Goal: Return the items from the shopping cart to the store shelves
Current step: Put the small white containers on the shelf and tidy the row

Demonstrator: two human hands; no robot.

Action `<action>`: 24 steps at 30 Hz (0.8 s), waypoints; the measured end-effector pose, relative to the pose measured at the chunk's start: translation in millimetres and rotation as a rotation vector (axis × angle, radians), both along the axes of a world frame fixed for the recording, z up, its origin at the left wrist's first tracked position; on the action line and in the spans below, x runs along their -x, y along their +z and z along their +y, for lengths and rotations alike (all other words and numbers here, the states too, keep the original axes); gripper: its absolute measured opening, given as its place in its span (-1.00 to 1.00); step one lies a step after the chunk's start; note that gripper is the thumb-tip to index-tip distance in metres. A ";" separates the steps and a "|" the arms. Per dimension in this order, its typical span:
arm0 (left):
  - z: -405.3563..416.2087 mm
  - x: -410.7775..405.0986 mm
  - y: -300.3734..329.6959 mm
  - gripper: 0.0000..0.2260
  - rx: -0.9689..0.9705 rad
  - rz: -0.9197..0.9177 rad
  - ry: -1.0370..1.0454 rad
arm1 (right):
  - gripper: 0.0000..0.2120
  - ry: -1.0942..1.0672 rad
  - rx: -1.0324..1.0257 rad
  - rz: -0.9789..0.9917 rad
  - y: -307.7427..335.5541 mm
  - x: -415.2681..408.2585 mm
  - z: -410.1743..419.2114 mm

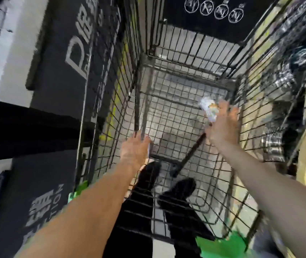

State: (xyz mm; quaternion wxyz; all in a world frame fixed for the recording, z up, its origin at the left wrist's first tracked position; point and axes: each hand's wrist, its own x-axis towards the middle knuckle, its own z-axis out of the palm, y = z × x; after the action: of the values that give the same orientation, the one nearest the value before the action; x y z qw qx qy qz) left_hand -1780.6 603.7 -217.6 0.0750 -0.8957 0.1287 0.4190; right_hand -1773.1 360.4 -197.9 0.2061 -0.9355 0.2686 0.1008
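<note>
- Shopping cart (pixel 176 101): wire basket looks almost bare; both arms reach down into it.
- Right hand (pixel 221 127): fingers wrapped on a small pale packet (pixel 209 108), held above the cart floor by the right wall. Likely the item in hand for reshelving.
- Left hand (pixel 134 148): on the wires of the cart's left side, probably steadying it. Something pale at its edge; how tightly the fingers curl, cannot tell through blur.
- Store shelves (pixel 297 71): just beside the cart, right.

- I see the shopping cart (pixel 167 112) in black wire grid.
- Its handle ends (pixel 221 244) are bright green.
- The packet (pixel 209 108) looks white with yellow-orange print.
- The floor sign (pixel 59 75) is black with white lettering.
</note>
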 end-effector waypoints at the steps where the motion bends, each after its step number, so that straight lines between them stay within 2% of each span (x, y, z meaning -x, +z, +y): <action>1: 2.3 0.1 -6.1 -0.29 -0.017 0.011 -0.082 | -0.19 -0.038 0.000 0.014 -12.8 -1.8 -4.2; 3: 3.2 -1.9 -16.4 -0.27 -0.047 0.023 -0.156 | -0.25 -0.092 -0.003 0.036 -36.9 -5.2 -12.6; 5: 0.0 -8.1 -22.0 -0.33 -0.019 0.000 -0.127 | -0.29 -0.110 0.005 0.067 -56.1 -5.6 -18.7; 7: -4.9 -16.0 -26.6 -0.41 0.080 -0.044 0.009 | -0.28 -0.112 0.003 0.074 -71.7 -7.1 -21.4; 10: -13.8 -32.4 -17.5 -0.32 0.281 -0.086 0.290 | -0.37 -0.119 0.006 0.048 -75.8 -5.9 -18.2; 12: -19.9 -40.7 -10.9 -0.34 0.449 -0.114 0.461 | -0.44 -0.171 -0.060 -0.007 -68.1 -3.6 -11.5; 17: -29.4 -51.2 26.1 -0.27 0.928 0.067 0.942 | -0.55 -0.407 -0.371 -0.330 -8.6 8.9 17.1; 21: -41.6 -50.1 77.9 -0.31 1.072 0.049 0.910 | -0.50 -0.577 -0.648 -0.532 56.2 46.6 42.2; 24: -60.3 -43.9 130.7 -0.38 1.246 0.114 0.817 | -0.47 -0.725 -0.613 -0.740 132.3 77.7 56.3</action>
State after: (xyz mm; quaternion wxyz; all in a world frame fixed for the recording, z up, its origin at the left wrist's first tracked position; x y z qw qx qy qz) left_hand -1736.6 543.4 -87.0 -0.6147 -0.7258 0.0029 0.3087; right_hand -1850.9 416.7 -65.6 0.5677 -0.6550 0.4396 -0.2355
